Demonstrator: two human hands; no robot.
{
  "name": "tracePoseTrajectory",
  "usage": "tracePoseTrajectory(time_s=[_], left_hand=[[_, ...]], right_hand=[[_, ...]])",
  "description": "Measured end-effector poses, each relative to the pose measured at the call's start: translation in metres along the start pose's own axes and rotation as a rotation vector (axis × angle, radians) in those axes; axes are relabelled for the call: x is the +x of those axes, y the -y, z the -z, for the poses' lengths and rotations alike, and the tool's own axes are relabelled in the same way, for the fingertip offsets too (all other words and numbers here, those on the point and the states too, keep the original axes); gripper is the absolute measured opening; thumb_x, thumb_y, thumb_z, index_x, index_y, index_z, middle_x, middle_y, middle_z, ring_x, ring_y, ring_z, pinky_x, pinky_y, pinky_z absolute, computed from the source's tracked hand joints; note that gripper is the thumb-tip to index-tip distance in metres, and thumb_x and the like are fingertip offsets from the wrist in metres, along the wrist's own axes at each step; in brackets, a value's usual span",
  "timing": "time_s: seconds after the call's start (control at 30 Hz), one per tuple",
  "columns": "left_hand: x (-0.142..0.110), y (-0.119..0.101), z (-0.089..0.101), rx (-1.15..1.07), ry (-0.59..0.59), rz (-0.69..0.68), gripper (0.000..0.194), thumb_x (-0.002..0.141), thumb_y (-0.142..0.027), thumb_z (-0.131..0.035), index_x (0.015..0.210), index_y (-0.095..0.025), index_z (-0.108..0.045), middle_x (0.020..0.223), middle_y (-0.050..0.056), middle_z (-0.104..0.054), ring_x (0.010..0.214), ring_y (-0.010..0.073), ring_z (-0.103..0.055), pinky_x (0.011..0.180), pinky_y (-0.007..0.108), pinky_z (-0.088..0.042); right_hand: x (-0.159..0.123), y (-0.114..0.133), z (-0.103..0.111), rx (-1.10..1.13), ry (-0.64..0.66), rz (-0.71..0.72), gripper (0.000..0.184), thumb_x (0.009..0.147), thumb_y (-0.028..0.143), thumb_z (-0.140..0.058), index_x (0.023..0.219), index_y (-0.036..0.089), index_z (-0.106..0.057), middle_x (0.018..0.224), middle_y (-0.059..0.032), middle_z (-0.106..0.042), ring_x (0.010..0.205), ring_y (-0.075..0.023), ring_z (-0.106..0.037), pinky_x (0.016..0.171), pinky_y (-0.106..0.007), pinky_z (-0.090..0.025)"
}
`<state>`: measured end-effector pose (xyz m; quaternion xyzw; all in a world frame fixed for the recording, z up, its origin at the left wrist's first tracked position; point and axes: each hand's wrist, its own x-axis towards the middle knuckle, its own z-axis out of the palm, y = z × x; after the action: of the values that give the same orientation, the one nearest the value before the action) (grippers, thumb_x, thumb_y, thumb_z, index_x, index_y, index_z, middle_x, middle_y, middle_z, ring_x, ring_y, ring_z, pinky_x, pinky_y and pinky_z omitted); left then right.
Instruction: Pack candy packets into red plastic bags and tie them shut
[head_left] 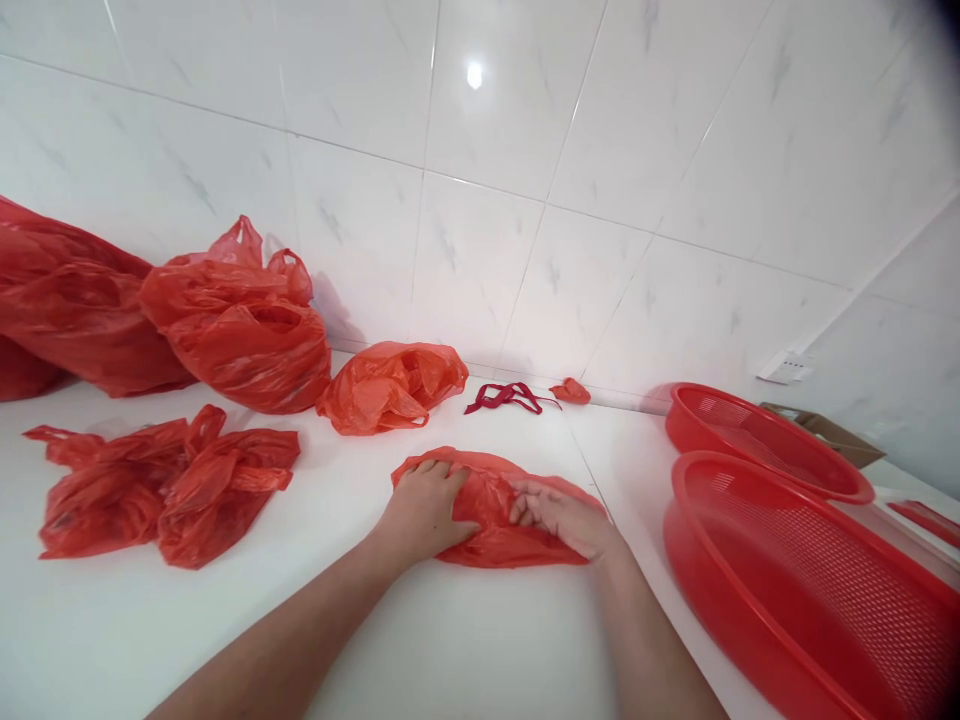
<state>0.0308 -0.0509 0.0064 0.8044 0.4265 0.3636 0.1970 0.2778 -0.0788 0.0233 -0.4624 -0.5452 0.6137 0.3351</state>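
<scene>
Now the left hand [424,508], thumb spread wide, rests on the red bag [487,503], apparently steadying it, forward of the counter's [465,640] back edge; the right hand [561,517] curls over the bag's right end, its grip uncertain: pinching or not, can't tell.

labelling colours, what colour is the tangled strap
The tangled strap is dark red; see the head view.

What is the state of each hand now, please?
Left hand: open, laid on the red plastic bag.
Right hand: partly curled at the bag; grip unclear.
</scene>
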Motion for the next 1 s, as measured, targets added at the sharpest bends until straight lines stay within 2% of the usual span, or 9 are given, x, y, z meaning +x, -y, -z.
tracePoseTrajectory(time_s=[0.1,0.17,0.27,0.37,0.47,0.53,0.63,0.8,1.0], left_hand=[[0.002,0.004,0.008,0.249,0.130,0.006,0.059,0.059,-0.041,-0.072,0.114,-0.022,-0.062,0.116,0.013,-0.063,0.114,0.0348,-0.050,0.098,0.048,-0.035],[0.003,0.006,0.014,0.389,0.174,-0.010,0.060,0.063,-0.043,-0.067,0.118,-0.020,-0.060,0.121,0.013,-0.061,0.117,0.0330,-0.051,0.098,0.045,-0.038],[0.006,0.010,0.020,0.486,0.154,-0.027,0.054,0.072,-0.046,-0.058,0.117,-0.016,-0.061,0.118,0.014,-0.064,0.111,0.0330,-0.056,0.095,0.047,-0.042],[0.011,0.016,0.022,0.487,0.014,-0.145,0.046,0.083,-0.049,-0.045,0.113,-0.019,-0.062,0.113,0.011,-0.066,0.102,0.0312,-0.061,0.085,0.045,-0.047],[0.011,0.016,0.020,0.465,-0.102,-0.336,0.036,0.086,-0.044,-0.044,0.107,-0.023,-0.064,0.111,0.007,-0.066,0.101,0.0283,-0.061,0.089,0.044,-0.046],[0.008,0.012,0.015,0.444,-0.099,-0.476,0.032,0.085,-0.043,-0.048,0.105,-0.025,-0.065,0.110,0.005,-0.067,0.102,0.0264,-0.060,0.094,0.043,-0.044],[0.003,0.008,0.001,0.419,0.011,-0.586,0.036,0.082,-0.046,-0.054,0.113,-0.030,-0.064,0.119,0.003,-0.064,0.109,0.0265,-0.058,0.096,0.042,-0.044],[0.001,0.012,-0.016,0.389,0.199,-0.453,0.044,0.084,-0.047,-0.050,0.125,-0.034,-0.056,0.125,0.004,-0.061,0.112,0.0279,-0.058,0.094,0.045,-0.046],[0.001,0.022,-0.004,0.440,0.156,-0.304,0.042,0.087,-0.034,-0.040,0.125,-0.027,-0.057,0.120,0.005,-0.065,0.109,0.0263,-0.060,0.093,0.044,-0.048]], right_hand=[[0.005,-0.007,0.017,0.261,0.042,0.077,0.046,0.081,0.046,-0.059,0.116,0.016,-0.059,0.106,-0.0116,-0.065,0.087,-0.0170,-0.062,0.076,-0.029,-0.047],[0.009,-0.011,0.022,0.416,-0.079,0.112,0.041,0.080,0.041,-0.061,0.114,0.017,-0.060,0.115,-0.0116,-0.062,0.099,-0.0190,-0.061,0.080,-0.030,-0.048],[0.017,-0.016,0.024,0.557,-0.298,0.173,0.033,0.078,0.034,-0.065,0.106,0.017,-0.061,0.104,-0.0080,-0.066,0.092,-0.0181,-0.064,0.075,-0.029,-0.050],[0.024,-0.018,0.028,0.697,-0.346,0.273,0.032,0.078,0.034,-0.064,0.106,0.017,-0.061,0.091,-0.0043,-0.068,0.071,-0.0120,-0.063,0.054,-0.020,-0.046],[0.028,-0.019,0.036,0.901,-0.445,0.345,0.029,0.079,0.036,-0.062,0.101,0.018,-0.061,0.079,-0.0014,-0.068,0.057,-0.0085,-0.058,0.046,-0.018,-0.041],[0.029,-0.019,0.042,0.976,-0.518,0.354,0.026,0.078,0.036,-0.063,0.097,0.018,-0.061,0.072,0.0000,-0.066,0.053,-0.0086,-0.056,0.044,-0.018,-0.040],[0.028,-0.021,0.047,1.023,-0.561,0.367,0.024,0.078,0.036,-0.061,0.094,0.018,-0.061,0.068,0.0012,-0.063,0.051,-0.0079,-0.054,0.042,-0.017,-0.039],[0.020,-0.020,0.046,1.080,-0.589,0.405,0.024,0.081,0.038,-0.057,0.094,0.019,-0.060,0.068,0.0022,-0.062,0.051,-0.0065,-0.053,0.041,-0.015,-0.037],[0.008,-0.020,0.024,1.058,-0.528,0.357,0.027,0.077,0.037,-0.060,0.096,0.017,-0.060,0.068,0.0014,-0.062,0.050,-0.0076,-0.052,0.040,-0.016,-0.032]])
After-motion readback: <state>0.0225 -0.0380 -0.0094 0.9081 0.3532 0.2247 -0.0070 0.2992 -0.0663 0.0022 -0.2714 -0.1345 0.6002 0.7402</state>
